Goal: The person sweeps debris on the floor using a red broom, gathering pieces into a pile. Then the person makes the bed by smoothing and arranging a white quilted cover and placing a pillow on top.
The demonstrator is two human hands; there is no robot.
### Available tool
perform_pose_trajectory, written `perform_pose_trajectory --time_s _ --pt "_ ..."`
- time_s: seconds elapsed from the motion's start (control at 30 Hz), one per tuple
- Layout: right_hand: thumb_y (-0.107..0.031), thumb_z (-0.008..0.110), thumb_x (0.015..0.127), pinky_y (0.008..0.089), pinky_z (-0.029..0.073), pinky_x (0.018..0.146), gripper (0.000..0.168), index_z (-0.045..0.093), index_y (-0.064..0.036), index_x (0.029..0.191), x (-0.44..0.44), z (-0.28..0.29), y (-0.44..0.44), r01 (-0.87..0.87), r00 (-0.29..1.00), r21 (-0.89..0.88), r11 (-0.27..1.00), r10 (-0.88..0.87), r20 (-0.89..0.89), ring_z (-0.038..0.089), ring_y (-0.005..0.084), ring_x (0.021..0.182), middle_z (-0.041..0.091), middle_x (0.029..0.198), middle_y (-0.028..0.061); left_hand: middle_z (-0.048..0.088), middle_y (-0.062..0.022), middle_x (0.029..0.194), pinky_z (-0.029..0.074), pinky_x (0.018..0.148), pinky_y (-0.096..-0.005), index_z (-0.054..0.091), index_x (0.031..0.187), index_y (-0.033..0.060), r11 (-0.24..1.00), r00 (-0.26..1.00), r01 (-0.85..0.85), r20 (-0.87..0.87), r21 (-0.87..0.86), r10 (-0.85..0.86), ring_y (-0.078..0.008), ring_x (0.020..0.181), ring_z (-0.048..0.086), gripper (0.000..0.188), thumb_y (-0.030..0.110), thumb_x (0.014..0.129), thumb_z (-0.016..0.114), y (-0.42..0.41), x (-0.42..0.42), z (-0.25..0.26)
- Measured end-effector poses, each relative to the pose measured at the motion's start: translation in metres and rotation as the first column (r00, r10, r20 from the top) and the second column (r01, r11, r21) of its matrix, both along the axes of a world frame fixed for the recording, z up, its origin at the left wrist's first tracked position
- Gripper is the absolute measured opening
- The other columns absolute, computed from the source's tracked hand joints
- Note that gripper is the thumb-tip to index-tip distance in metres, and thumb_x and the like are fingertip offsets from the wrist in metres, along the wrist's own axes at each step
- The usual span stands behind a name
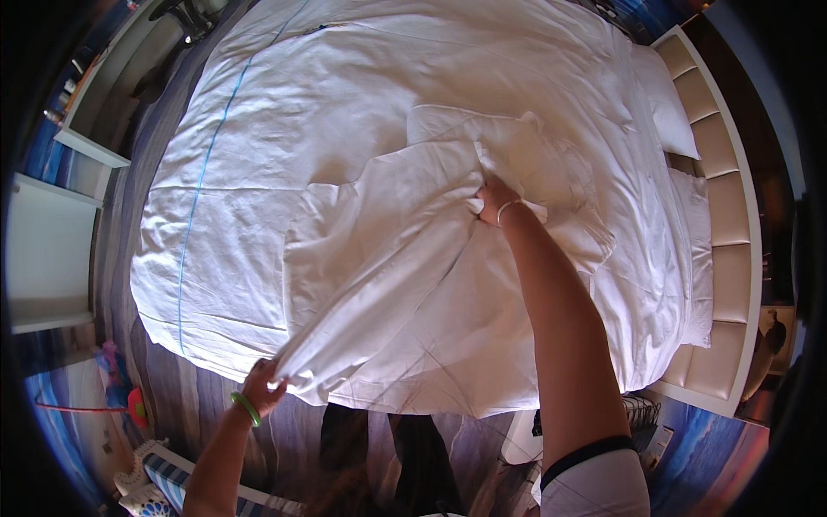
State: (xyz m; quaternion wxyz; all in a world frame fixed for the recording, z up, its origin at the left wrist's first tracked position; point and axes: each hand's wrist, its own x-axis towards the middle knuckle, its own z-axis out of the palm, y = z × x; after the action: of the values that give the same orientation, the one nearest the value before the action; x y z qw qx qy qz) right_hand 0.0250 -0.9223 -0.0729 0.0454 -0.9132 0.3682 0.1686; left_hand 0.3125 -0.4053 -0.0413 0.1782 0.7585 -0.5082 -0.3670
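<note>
A large bed is covered by a white sheet (258, 148) with a blue line along its left part. On top lies a loose, wrinkled white cloth (400, 252), perhaps a pillowcase or cover. My left hand (263, 388), with a green bangle at the wrist, grips the lower left end of this cloth at the bed's near edge. My right hand (496, 200), wearing a silver-coloured bracelet, holds it bunched near the middle of the bed. Folds run taut between both hands. Behind my right hand lies more crumpled white fabric (452, 124).
White pillows (665, 103) lean by the padded beige headboard (730, 213) at the right. White furniture (55, 252) stands past the bed's left end. A striped cushioned seat (165, 475) is at the lower left, on the near side of the patterned floor (291, 439).
</note>
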Motion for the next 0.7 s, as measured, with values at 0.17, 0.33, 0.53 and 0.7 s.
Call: perform_pose_trajectory --time_s 0.17,0.33,0.53,0.7 --pt "-0.012 0.054 0.076 0.0431 0.048 0.073 0.018 0.057 -0.011 0.094 -0.008 0.038 0.068 0.049 0.969 0.012 0.999 -0.05 0.241 0.057 0.0312 0.091 0.051 0.099 0.0136 0.06 -0.0175 0.083 0.044 0.077 -0.0417 0.061 0.089 0.0018 0.97 0.965 0.228 0.116 0.083 -0.237 -0.035 0.08 0.055 0.028 0.02 0.069 0.067 0.019 -0.003 0.003" --pt "-0.012 0.04 0.086 0.0387 0.052 0.066 0.028 0.052 -0.01 0.111 -0.091 0.172 -0.023 0.261 0.965 -0.475 0.841 -0.208 0.161 0.061 0.0288 0.084 0.05 0.12 0.0173 0.056 -0.0182 0.09 0.044 0.08 -0.0407 0.057 0.096 0.0 0.9 0.811 0.21 0.583 -0.381 0.058 -0.0349 0.088 0.054 0.03 0.008 0.067 0.062 -0.108 0.087 0.1" --pt "-0.016 0.056 0.081 0.0441 0.051 0.068 0.031 0.048 -0.01 0.11 -0.131 0.523 -0.025 0.555 0.768 -0.735 0.389 0.097 0.632 0.058 0.0363 0.086 0.05 0.112 0.0164 0.061 -0.015 0.08 0.047 0.062 -0.0331 0.058 0.083 -0.0004 0.176 0.75 0.468 0.495 -0.866 0.439 -0.0312 0.072 0.06 0.008 0.005 0.076 0.057 -0.289 0.059 0.453" --pt "-0.013 0.058 0.081 0.0435 0.049 0.07 0.027 0.048 -0.005 0.105 -0.202 0.624 0.011 0.603 0.679 -0.749 0.274 0.316 0.662 0.056 0.0381 0.087 0.051 0.103 0.0171 0.057 -0.0129 0.074 0.046 0.071 -0.0378 0.058 0.083 0.0001 0.058 0.555 0.697 0.589 -0.715 0.588 -0.0315 0.076 0.057 0.012 0.007 0.073 0.058 -0.274 0.052 0.536"
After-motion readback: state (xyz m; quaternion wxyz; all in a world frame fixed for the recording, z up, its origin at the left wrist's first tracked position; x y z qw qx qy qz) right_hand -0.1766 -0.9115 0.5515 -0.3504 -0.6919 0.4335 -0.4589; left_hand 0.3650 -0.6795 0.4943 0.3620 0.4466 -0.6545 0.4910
